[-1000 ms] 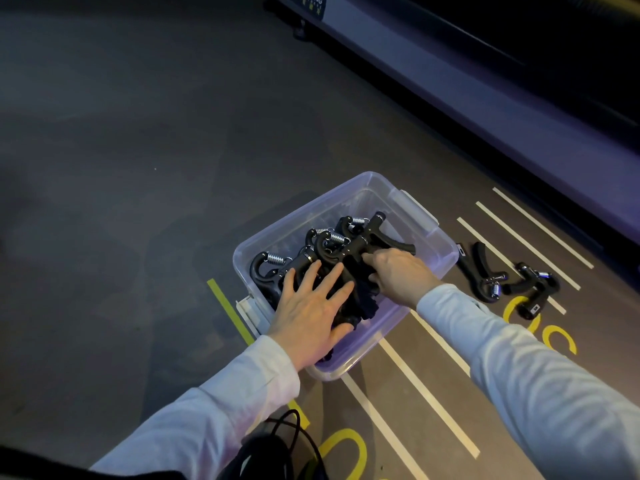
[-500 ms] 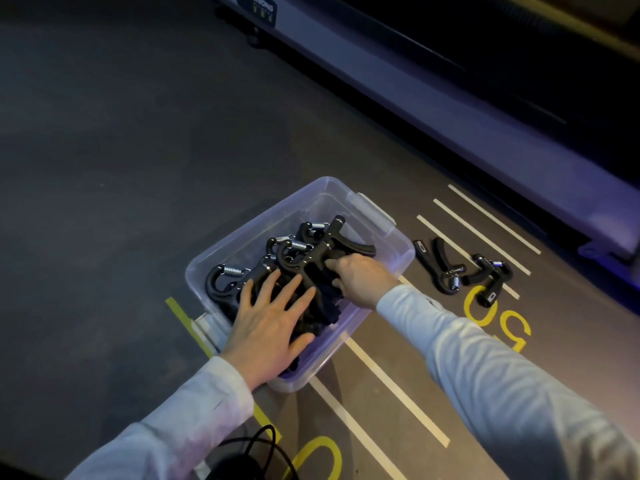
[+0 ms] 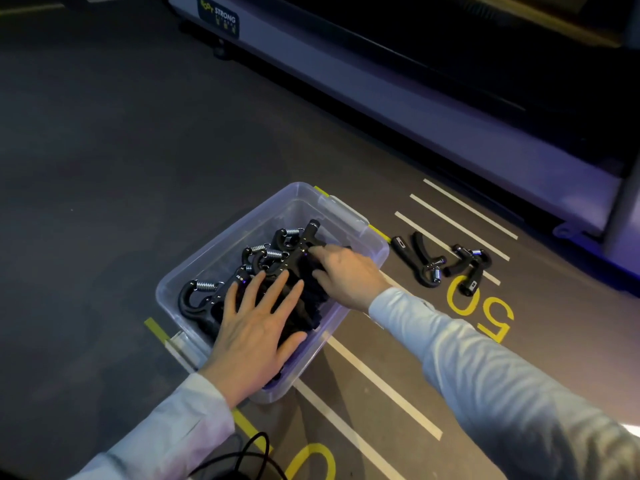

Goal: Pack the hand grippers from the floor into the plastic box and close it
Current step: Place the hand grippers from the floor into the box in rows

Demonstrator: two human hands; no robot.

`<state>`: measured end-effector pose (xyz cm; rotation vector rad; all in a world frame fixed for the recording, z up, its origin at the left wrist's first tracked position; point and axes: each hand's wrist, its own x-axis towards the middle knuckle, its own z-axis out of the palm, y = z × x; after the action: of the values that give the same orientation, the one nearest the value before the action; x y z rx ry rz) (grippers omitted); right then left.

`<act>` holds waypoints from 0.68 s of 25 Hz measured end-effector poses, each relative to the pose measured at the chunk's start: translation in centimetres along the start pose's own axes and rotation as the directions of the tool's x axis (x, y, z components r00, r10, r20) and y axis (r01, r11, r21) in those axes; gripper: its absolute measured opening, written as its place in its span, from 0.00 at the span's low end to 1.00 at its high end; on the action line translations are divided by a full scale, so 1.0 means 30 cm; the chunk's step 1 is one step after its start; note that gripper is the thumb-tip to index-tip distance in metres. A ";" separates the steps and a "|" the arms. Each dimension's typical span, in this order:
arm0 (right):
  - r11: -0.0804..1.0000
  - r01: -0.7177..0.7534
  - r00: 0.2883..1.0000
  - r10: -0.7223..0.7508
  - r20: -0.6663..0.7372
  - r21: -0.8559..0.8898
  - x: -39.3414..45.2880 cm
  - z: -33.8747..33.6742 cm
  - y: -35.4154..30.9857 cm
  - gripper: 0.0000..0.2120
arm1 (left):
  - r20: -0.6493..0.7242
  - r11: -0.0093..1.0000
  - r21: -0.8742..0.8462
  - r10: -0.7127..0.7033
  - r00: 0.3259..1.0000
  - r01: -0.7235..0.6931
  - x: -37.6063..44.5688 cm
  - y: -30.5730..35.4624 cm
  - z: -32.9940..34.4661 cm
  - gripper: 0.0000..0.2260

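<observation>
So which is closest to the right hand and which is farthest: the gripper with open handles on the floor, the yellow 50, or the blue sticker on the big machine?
From the right hand, in the head view:
1. The open-handled hand gripper, on the floor just right of the plastic box.
2. The yellow 50, painted on the floor further right.
3. The blue sticker, far up at the top on the machine.

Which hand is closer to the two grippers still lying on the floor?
Right. The right hand is in the box at the side nearest the floor grippers; the left hand lies flat at the box's far side.
</observation>
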<state>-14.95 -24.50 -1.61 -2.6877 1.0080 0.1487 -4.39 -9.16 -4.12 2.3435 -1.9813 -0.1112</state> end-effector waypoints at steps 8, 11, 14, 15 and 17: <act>0.903 -0.241 0.806 0.390 -0.446 0.355 -0.172 -0.092 0.285 0.13 | -0.096 0.951 -0.095 0.285 0.954 -0.294 0.163 0.182 -0.170 0.28; 0.773 -0.460 0.706 0.617 -0.348 0.438 -0.282 0.008 0.424 0.11 | 0.035 0.933 -0.215 0.304 0.952 -0.290 0.187 0.221 -0.133 0.30; 0.692 -0.599 0.679 0.706 -0.202 0.402 -0.338 0.134 0.528 0.13 | 0.138 0.952 -0.155 0.286 0.948 -0.264 0.207 0.246 -0.057 0.36; 0.689 -0.627 0.687 0.709 -0.160 0.363 -0.333 0.168 0.562 0.14 | 0.139 0.956 -0.127 0.280 0.950 -0.263 0.217 0.249 -0.041 0.38; 0.709 -0.637 0.719 0.688 -0.099 0.304 -0.301 0.218 0.633 0.17 | 0.078 0.958 -0.103 0.278 0.958 -0.269 0.244 0.247 0.019 0.38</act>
<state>-34.27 -30.69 -10.20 -2.0146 1.8988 -0.1229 -10.50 -17.60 -4.00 2.0193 -2.2681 -0.2915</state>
